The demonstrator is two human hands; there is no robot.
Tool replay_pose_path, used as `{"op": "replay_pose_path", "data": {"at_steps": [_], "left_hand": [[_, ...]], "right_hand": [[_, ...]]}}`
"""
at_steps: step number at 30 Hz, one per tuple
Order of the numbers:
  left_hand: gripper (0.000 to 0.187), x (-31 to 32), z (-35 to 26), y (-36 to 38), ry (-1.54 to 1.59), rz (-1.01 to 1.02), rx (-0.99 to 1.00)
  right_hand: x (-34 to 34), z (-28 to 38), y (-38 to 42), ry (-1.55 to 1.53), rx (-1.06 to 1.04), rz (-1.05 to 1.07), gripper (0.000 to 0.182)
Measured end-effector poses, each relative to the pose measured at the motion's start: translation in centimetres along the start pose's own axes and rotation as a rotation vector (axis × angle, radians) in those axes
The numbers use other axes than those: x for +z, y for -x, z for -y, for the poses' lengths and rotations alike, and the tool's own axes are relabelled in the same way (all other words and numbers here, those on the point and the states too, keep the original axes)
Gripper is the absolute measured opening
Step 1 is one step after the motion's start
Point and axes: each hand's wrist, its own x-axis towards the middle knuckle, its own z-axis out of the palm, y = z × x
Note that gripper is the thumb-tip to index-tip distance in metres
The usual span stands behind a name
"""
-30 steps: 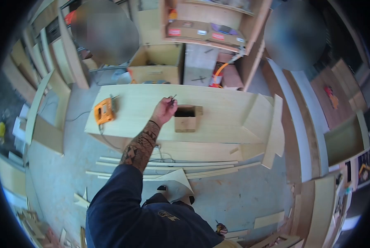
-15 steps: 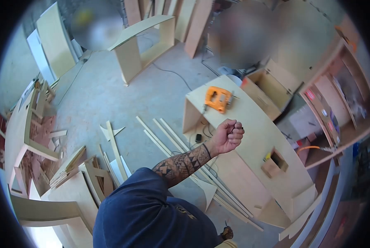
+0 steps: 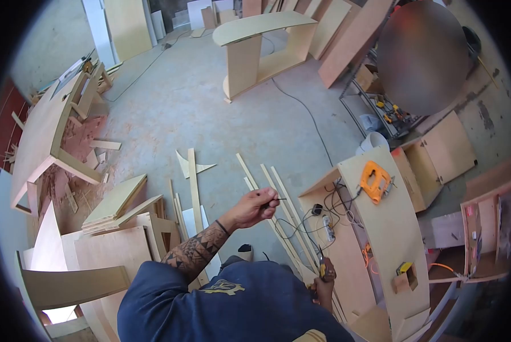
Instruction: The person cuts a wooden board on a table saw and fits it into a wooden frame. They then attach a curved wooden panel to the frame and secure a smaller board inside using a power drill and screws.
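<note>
My left hand (image 3: 254, 208), on a tattooed forearm, is raised over the floor and pinches a thin dark pin-like object (image 3: 274, 199) between its fingertips. My right hand (image 3: 324, 282) is low by my hip, closed on a small dark tool (image 3: 322, 265) with yellow on it; what tool it is I cannot tell. To the right stands a long plywood bench (image 3: 389, 228) with an orange jigsaw (image 3: 375, 181) and a small wooden box (image 3: 404, 279) on it. Neither hand touches the bench.
Thin wood strips (image 3: 267, 185) lie on the concrete floor under my left hand. A power strip with cables (image 3: 327, 225) sits beside the bench. Stacked plywood panels (image 3: 116, 199) are at left, a curved cabinet (image 3: 261, 45) far back. A blurred person (image 3: 424, 54) stands top right.
My view has swung left, away from the bench and shelves toward the floor. My left hand left the wooden box and now hangs over the strips. My right hand has come into view.
</note>
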Motion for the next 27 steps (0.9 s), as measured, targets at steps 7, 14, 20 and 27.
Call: {"op": "replay_pose_path", "data": {"at_steps": [7,14,20,27], "left_hand": [[0.029,-4.2,-6.4,4.4,-0.027,-0.234,0.265],[0.027,-10.6,-11.5,2.3,0.055,-0.488,0.274],[0.024,-15.1,-17.0,-2.9,0.114,-0.724,0.263],[0.020,-19.2,-24.8,-8.9,0.224,-0.634,0.364]], "right_hand": [[12.9,15.7,-6.5,0.335,-0.210,0.145,0.041],[25.7,27.5,-13.8,0.257,-0.477,0.348,0.046],[33.1,38.1,-16.4,-0.024,-0.441,0.655,0.025],[40.9,49.9,-18.7,-0.208,-0.429,0.832,0.025]]}}
